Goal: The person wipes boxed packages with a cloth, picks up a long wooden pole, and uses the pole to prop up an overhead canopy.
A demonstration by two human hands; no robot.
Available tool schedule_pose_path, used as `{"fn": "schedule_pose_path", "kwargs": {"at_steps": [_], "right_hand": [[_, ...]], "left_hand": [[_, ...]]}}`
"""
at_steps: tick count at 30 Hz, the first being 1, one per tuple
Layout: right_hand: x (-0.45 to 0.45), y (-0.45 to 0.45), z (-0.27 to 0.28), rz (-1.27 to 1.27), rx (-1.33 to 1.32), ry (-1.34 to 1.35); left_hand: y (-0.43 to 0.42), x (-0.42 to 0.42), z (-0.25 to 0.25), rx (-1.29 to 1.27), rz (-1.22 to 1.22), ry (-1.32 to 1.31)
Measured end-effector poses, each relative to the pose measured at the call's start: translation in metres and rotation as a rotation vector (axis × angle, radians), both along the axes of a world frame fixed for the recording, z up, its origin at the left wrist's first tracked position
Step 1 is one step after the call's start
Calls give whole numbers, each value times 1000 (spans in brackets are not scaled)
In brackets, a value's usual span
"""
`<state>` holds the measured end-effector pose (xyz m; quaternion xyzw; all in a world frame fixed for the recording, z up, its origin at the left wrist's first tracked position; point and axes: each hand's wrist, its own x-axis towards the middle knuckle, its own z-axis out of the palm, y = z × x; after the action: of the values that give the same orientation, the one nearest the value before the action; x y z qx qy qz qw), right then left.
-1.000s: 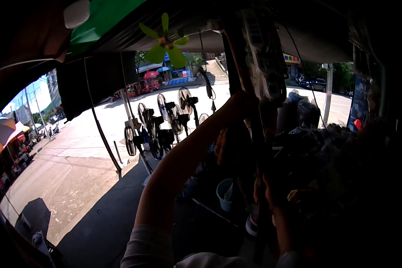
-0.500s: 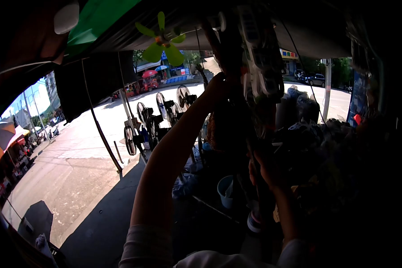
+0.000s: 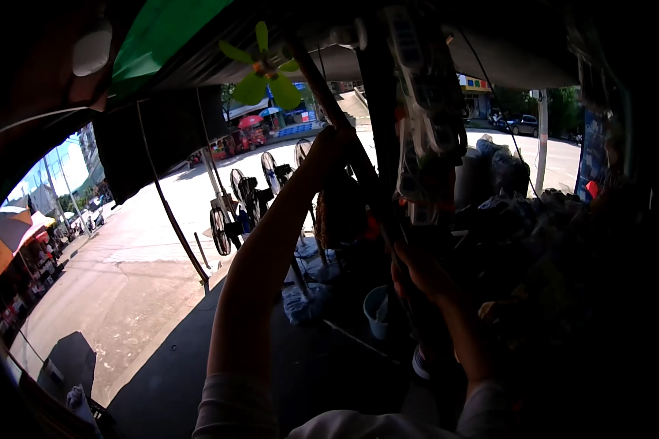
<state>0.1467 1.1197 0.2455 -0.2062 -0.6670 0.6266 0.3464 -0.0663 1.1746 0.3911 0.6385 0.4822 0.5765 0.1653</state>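
A long dark pole [image 3: 318,84] slants from the upper middle down to the lower right. My left hand [image 3: 334,145] is closed around its upper part, with the arm stretched forward. Lower down, my right hand [image 3: 423,272] grips the same pole, its fingers wrapped about the shaft in deep shadow. Just right of the pole hang several pale packaged items [image 3: 421,132], apart from both hands. A yellow-green fan blade [image 3: 265,72] hangs to the left of the pole's upper part. The pole's lower end is lost in the dark.
Several standing fans [image 3: 245,190] stand beyond my left arm. A pale bucket [image 3: 376,311] is on the shaded floor near the pole. Thin posts [image 3: 170,205] hold up the awning on the left. Dark bags [image 3: 501,168] are piled on the right. A sunlit road [image 3: 124,278] lies outside.
My left hand has moved left and slightly down with the pole, whose upper part now leans further left. My right hand has shifted a little left. The view has turned slightly.
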Motion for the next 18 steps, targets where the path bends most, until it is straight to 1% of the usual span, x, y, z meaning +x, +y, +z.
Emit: {"fn": "schedule_pose_path", "kwargs": {"at_steps": [2,3,4,5,6,7,8,9,10,11,12,14,15,17,18], "right_hand": [[9,-8,-13,-12,34,-10],[12,-2,-35,17,55,68],[16,-3,-53,23,56,66],[21,-5,-69,-18,98,41],[26,-9,-83,-58,139,16],[30,-13,-97,-88,122,-27],[35,-18,-111,-117,105,-72],[41,-17,-137,-128,104,-104],[46,-20,-155,-137,99,-111],[50,-25,-177,-150,104,-123],[55,-29,-200,-165,113,-131],[63,-38,-244,-194,144,-143],[64,-41,-266,-207,166,-145],[68,-47,-305,-234,216,-137],[68,-51,-323,-245,242,-129]], "left_hand": [[-1,-2,-16,-34,-77,64],[-3,4,-29,-14,-125,7],[-7,5,-38,-86,-88,70],[-19,11,-46,-143,-128,99],[-24,15,-62,-95,-108,123],[-27,16,-68,-208,-141,229],[-30,18,-84,-195,-149,273],[-48,31,-81,-258,-163,386],[-36,24,-111,69,-201,575],[-44,35,-115,-329,-240,303],[-48,35,-133,-240,-371,258],[-59,43,-153,-155,-379,350],[-64,45,-163,-153,-369,349],[-74,50,-183,-230,-311,465],[-81,55,-189,-229,-302,466]]}}
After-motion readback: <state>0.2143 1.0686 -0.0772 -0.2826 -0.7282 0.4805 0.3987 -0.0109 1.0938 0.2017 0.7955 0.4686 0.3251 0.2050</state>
